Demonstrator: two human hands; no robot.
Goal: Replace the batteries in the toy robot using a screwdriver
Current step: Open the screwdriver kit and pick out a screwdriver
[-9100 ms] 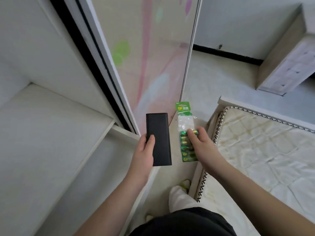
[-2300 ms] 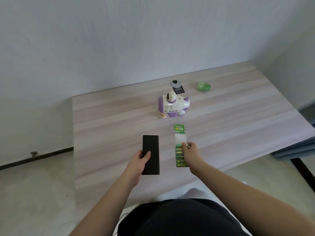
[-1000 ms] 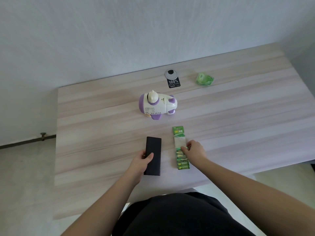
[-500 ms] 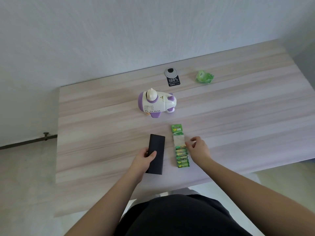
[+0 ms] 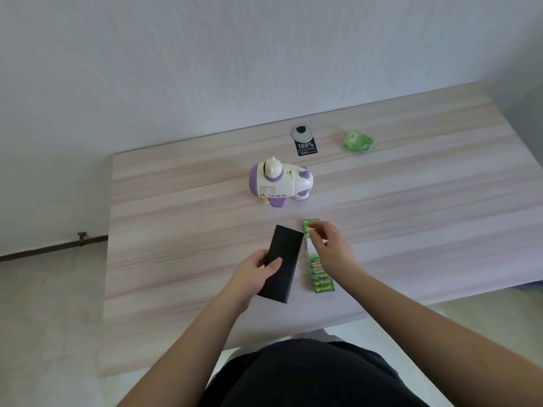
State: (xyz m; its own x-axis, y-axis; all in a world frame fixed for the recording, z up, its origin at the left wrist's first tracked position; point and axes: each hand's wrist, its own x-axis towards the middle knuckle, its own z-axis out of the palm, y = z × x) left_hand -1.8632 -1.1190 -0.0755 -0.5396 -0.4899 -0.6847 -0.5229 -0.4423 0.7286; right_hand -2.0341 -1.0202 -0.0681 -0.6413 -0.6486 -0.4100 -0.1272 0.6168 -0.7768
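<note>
A white and purple toy robot (image 5: pixel 279 183) lies on its side in the middle of the pale wooden table (image 5: pixel 176 201). Nearer to me, my left hand (image 5: pixel 255 274) grips the lower end of a long black box (image 5: pixel 283 259) that rests on the table, thumb on its top face. Just right of the box lies a green strip pack of batteries (image 5: pixel 321 282). My right hand (image 5: pixel 332 248) hovers over the pack's upper half with loosely curled fingers, fingertips near its green header. No screwdriver is in sight.
Behind the robot a black "100%" tag (image 5: pixel 306 148) lies beside a round grey cable grommet (image 5: pixel 301 132). A crumpled green wrapper (image 5: pixel 358 141) lies at the back right. A white wall borders the table's far edge; its near edge is at my waist.
My right hand let go of the battery pack, which now lies on the table, and moved forward over its upper end. My left hand set the black box down and still grips it.
</note>
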